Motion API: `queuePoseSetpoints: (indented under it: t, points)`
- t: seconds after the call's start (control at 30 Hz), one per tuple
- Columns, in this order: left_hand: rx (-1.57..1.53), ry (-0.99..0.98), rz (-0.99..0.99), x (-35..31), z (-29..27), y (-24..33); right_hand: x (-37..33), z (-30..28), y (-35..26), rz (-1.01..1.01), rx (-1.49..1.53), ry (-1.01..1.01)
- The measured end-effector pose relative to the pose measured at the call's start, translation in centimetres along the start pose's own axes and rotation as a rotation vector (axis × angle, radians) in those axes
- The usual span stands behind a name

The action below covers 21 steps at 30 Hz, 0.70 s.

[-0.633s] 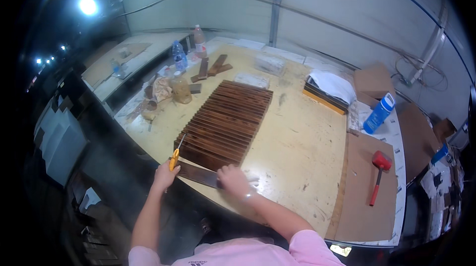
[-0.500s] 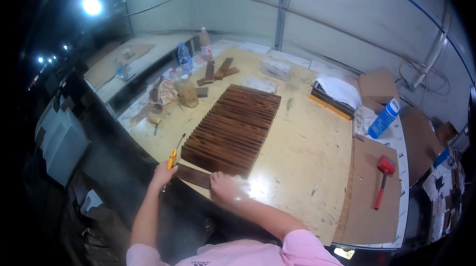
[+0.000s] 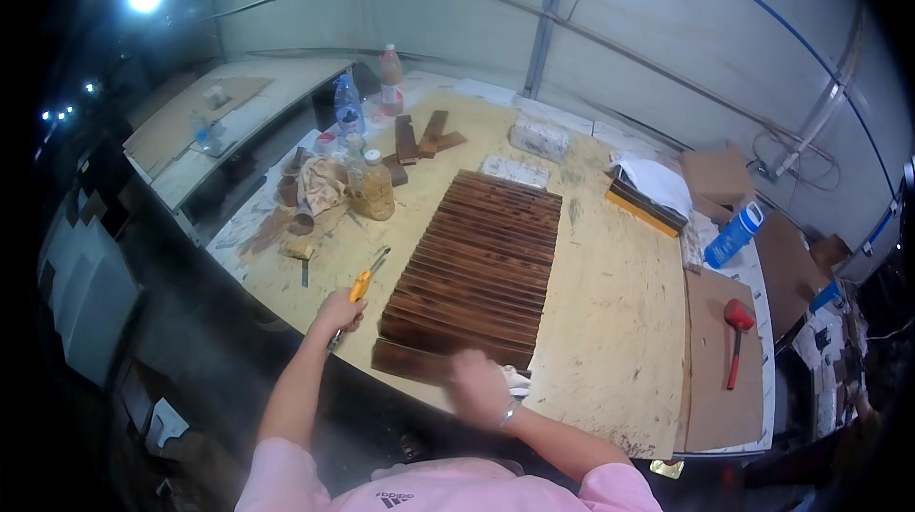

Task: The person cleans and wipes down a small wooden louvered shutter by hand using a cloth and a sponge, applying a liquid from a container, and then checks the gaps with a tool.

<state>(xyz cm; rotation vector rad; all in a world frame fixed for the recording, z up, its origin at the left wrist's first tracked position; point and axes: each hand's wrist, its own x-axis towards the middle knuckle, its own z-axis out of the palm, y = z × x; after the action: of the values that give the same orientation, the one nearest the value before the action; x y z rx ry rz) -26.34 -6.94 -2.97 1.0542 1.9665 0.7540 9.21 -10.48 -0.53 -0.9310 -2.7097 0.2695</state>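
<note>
My left hand (image 3: 338, 314), at the table's near left edge, is closed around a yellow-handled tool (image 3: 361, 284). Its narrow metal blade points away from me; the exact kind is unclear. Beside it lies a row of dark brown stained wood slats (image 3: 477, 269), placed edge to edge. The nearest slat (image 3: 408, 359) sits at the front of the row. My right hand (image 3: 477, 386) is over this slat's right part, blurred by motion. A white cloth (image 3: 517, 380) sticks out from under its palm side.
Left of the slats stand bottles, a jar of amber liquid (image 3: 374, 190) and a crumpled cloth (image 3: 322, 185). Loose wood pieces (image 3: 427, 138) and white blocks (image 3: 539, 138) lie behind. A red mallet (image 3: 737, 317), cardboard (image 3: 715, 378) and a blue bottle (image 3: 732, 237) are at the right.
The nearest slat, held between my hands before, now lies against the row. My left hand has moved away from it with the tool; my right hand has shifted right.
</note>
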Motion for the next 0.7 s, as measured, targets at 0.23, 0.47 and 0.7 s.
queuePoseSetpoints:
  t: [0.23,0.47,0.7]
  points:
    - [0.202,0.019,0.111,5.1,-0.3,1.5,0.8,-0.7,0.2,0.215,-0.031,0.056]
    - [0.230,0.057,0.147,6.3,-0.2,0.7,1.7,0.2,0.8,0.202,-0.207,0.230]
    - [0.294,0.009,0.119,-0.6,-1.8,-0.9,1.8,2.2,2.4,0.301,-0.134,0.030]
